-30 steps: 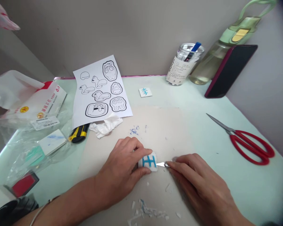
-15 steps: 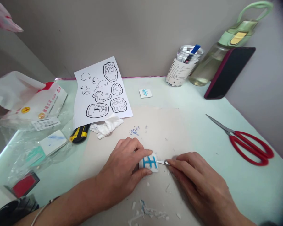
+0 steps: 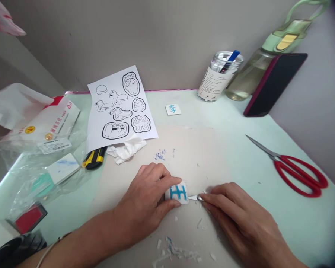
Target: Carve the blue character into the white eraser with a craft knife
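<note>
A small white carving block (image 3: 183, 187) with a blue character on its top face lies on the beige mat (image 3: 201, 149). My left hand (image 3: 152, 197) grips it between thumb and forefinger from the left. In my right hand (image 3: 237, 214) is a slim craft knife (image 3: 194, 197), pinched near its blade, with the tip at the block's right edge. Its handle is hidden under my fingers. Pale shavings (image 3: 178, 250), some tinged blue, are scattered on the mat below the block. A second white block (image 3: 173, 109) with a blue character lies farther back.
Red-handled scissors (image 3: 298, 173) lie at right. Behind them stand a phone (image 3: 275, 85), a water bottle (image 3: 244, 78) and a jar of pens (image 3: 216, 80). Leftward are a printed sheet (image 3: 120, 111), crumpled tissue (image 3: 125, 149), a yellow-black box cutter (image 3: 95, 158), a red ink pad (image 3: 30, 217) and a tissue pack (image 3: 50, 121).
The knife tip has shifted slightly right and toward me along the block's right edge, my right hand moving with it. My left hand keeps its hold. The whole view has shifted slightly.
</note>
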Motion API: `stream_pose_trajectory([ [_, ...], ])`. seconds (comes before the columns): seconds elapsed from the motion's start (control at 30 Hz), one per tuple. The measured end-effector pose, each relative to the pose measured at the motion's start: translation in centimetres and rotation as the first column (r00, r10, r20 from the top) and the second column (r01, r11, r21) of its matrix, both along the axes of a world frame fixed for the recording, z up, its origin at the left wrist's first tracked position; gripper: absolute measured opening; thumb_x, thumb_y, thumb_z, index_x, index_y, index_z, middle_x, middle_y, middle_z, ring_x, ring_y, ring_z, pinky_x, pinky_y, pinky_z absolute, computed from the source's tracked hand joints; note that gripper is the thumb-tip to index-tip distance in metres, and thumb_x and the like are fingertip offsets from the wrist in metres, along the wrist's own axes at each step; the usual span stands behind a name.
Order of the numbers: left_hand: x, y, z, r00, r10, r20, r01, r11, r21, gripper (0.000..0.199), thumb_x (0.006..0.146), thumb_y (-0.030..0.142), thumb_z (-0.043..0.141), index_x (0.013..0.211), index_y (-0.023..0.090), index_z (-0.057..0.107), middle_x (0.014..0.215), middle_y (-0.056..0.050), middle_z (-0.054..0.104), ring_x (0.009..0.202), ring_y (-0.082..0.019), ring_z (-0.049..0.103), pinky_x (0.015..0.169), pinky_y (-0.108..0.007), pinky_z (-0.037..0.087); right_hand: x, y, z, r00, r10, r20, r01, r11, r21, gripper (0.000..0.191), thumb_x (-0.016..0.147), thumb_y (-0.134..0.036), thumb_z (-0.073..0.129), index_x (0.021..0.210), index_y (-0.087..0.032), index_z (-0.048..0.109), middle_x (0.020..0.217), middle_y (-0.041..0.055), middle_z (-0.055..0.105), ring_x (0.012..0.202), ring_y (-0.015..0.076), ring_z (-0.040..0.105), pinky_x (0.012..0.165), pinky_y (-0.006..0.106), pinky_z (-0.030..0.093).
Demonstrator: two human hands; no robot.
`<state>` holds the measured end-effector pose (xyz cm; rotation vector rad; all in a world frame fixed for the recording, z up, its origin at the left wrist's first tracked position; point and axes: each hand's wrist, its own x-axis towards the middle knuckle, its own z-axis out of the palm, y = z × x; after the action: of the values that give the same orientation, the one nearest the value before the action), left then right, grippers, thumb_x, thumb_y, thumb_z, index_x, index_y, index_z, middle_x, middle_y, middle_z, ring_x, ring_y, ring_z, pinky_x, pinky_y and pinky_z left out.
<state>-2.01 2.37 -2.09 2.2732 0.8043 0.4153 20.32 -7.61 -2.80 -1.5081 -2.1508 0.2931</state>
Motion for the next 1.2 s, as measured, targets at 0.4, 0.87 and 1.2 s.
stream_pose_trajectory([
  [0.4,0.1,-0.03,-0.06,1.0,-0.002,0.008,0.002,1.0,0.006,0.028,0.086,0.019,0.064,0.114,0.021,0.058,0.099,-0.004,0.054,0.091,-0.021,0.047,0.081,-0.038,0.036,0.06,0.05,-0.08,1.0,0.011,-0.012,-0.011,1.0,-0.005,0.024,0.091,-0.003,0.048,0.11,-0.014,0.058,0.096,0.0089,0.054,0.086,0.016,0.051,0.068,0.026,0.047],
  [0.87,0.08,0.01,-0.21,1.0,-0.004,0.012,0.004,1.0,0.022,0.027,0.087,0.019,0.064,0.113,0.021,0.058,0.098,-0.003,0.054,0.091,-0.021,0.047,0.08,-0.037,0.036,-0.02,-0.13,-0.52,0.999,-0.025,0.043,0.026,1.0,-0.016,0.024,0.092,-0.006,0.048,0.111,-0.016,0.057,0.097,0.0087,0.054,0.086,0.0177,0.051,0.067,0.029,0.047],
  [1.2,0.15,0.05,-0.02,1.0,0.0,0.004,0.0,1.0,0.015,0.027,0.086,0.019,0.064,0.113,0.021,0.059,0.097,-0.003,0.055,0.09,-0.021,0.048,0.08,-0.038,0.037,-0.17,-0.06,-0.64,0.999,-0.048,0.025,0.048,0.999,-0.002,0.027,0.091,-0.005,0.05,0.115,-0.015,0.058,0.097,0.0087,0.055,0.088,0.0173,0.051,0.069,0.029,0.047],
])
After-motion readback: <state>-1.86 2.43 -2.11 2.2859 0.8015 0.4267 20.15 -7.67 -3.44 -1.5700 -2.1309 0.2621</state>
